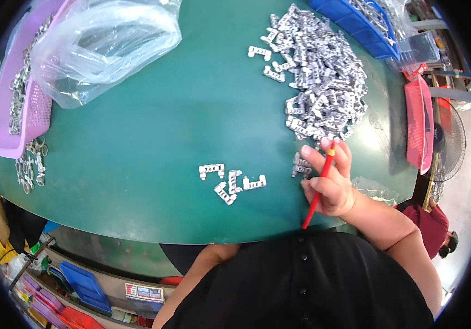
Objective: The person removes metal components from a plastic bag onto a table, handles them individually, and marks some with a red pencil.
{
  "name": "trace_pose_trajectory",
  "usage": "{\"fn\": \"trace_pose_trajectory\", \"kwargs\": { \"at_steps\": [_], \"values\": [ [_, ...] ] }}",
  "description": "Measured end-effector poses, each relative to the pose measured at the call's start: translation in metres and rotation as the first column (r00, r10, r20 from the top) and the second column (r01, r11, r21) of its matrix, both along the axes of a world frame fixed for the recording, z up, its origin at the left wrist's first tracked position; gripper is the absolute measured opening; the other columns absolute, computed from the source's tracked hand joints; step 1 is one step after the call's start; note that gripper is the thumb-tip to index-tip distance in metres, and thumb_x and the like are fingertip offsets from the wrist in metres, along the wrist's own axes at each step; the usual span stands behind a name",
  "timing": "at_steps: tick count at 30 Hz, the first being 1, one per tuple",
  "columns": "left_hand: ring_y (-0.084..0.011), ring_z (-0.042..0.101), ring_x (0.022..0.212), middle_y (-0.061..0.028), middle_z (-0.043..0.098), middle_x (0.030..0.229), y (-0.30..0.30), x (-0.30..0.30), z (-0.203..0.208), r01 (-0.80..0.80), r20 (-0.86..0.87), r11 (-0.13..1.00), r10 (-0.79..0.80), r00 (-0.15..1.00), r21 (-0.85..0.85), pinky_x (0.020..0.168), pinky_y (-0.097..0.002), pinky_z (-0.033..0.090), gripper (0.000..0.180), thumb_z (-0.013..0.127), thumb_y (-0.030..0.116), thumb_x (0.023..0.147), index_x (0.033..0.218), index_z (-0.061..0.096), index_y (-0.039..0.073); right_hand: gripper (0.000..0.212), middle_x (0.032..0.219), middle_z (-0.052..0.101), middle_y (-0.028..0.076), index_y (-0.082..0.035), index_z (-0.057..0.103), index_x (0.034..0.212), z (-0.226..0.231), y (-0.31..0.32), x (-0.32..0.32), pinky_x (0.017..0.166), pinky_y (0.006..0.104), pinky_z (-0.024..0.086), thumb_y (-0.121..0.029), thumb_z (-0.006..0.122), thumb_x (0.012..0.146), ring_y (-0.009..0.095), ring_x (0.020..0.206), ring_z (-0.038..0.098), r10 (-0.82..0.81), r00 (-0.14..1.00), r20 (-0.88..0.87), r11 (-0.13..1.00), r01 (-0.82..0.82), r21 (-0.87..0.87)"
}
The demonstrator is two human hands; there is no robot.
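Note:
My right hand is closed around a slim red pen-like tool with a yellow band. The tool slants down toward the table's near edge. Beside the fingertips lie a few small silver metal parts, close to the near end of a big heap of similar parts. Left of this hand, several small silver parts with dark markings, among them one bracket-shaped part, form a loose group on the green tabletop. My left forearm reaches to the table's front edge, and its hand is hidden.
A purple basket of metal rings and a clear plastic bag occupy the left. More ring-like pieces lie below the basket. A blue bin and a pink basket stand right, near a fan. Other people sit at both sides.

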State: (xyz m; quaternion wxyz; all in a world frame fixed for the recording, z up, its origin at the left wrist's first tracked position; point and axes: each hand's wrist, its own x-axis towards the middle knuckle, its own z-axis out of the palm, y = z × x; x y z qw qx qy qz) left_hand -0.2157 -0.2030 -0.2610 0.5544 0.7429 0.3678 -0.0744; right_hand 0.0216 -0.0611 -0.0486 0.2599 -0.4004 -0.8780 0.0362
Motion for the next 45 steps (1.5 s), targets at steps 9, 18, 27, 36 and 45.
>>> {"fn": "trace_pose_trajectory", "kwargs": {
  "at_steps": [9, 18, 27, 36, 45],
  "values": [
    [-0.0324, 0.049, 0.101, -0.0173, 0.053, 0.109, 0.038, -0.005, 0.052, 0.006, 0.126, 0.998, 0.002, 0.992, -0.058, 0.086, -0.0381, 0.038, 0.031, 0.052, 0.020, 0.080, 0.106, 0.053, 0.002, 0.019, 0.114, 0.051, 0.013, -0.009, 0.049, 0.082, 0.007, 0.001, -0.003, 0.082, 0.0420, 0.035, -0.008, 0.058, 0.066, 0.031, 0.103, 0.044, -0.042, 0.998, 0.043, 0.997, 0.040, 0.061],
    [-0.0292, 0.052, 0.099, -0.0163, 0.056, 0.105, 0.060, -0.041, 0.081, -0.176, 0.070, 0.950, 0.164, 0.984, 0.257, 0.085, -0.0354, 0.040, 0.035, 0.052, 0.025, 0.082, 0.107, 0.053, 0.001, 0.029, 0.100, 0.055, 0.009, -0.006, 0.047, 0.088, 0.005, -0.013, -0.004, 0.080, 0.0415, 0.038, -0.004, 0.064, 0.065, 0.029, 0.097, 0.047, 0.064, 0.997, -0.037, 0.967, -0.053, 0.249],
    [-0.0066, 0.050, 0.066, -0.0015, 0.058, 0.072, 0.059, -0.068, 0.241, -0.611, 0.355, 0.566, 0.503, 0.788, 0.554, 0.062, -0.0211, 0.043, 0.017, 0.060, 0.007, 0.078, 0.093, 0.060, -0.001, 0.022, 0.080, 0.054, 0.010, -0.007, 0.051, 0.090, 0.014, -0.017, -0.042, 0.071, 0.0362, 0.042, -0.005, 0.059, 0.069, 0.028, 0.086, 0.049, 0.051, 0.992, -0.117, 0.999, -0.051, 0.008],
    [-0.0173, 0.051, 0.064, -0.0069, 0.054, 0.085, 0.159, -0.032, 0.226, -0.404, 0.319, 0.387, 0.266, 0.910, 0.829, 0.062, -0.0264, 0.044, 0.029, 0.060, 0.002, 0.071, 0.100, 0.058, 0.005, 0.019, 0.077, 0.053, 0.009, -0.008, 0.055, 0.088, 0.010, -0.019, -0.050, 0.067, 0.0343, 0.043, 0.000, 0.055, 0.071, 0.026, 0.081, 0.050, 0.003, 0.994, -0.110, 0.982, -0.023, -0.185],
    [-0.0156, 0.053, 0.067, -0.0044, 0.054, 0.076, 0.178, -0.039, 0.222, -0.532, 0.351, 0.679, 0.401, 0.846, 0.506, 0.061, -0.0252, 0.042, 0.007, 0.056, 0.005, 0.079, 0.084, 0.058, 0.001, 0.022, 0.077, 0.055, 0.006, -0.010, 0.052, 0.090, 0.013, -0.013, -0.041, 0.067, 0.0359, 0.042, -0.005, 0.060, 0.069, 0.025, 0.084, 0.050, 0.073, 0.981, -0.182, 0.986, -0.099, -0.136]
  ]
}}
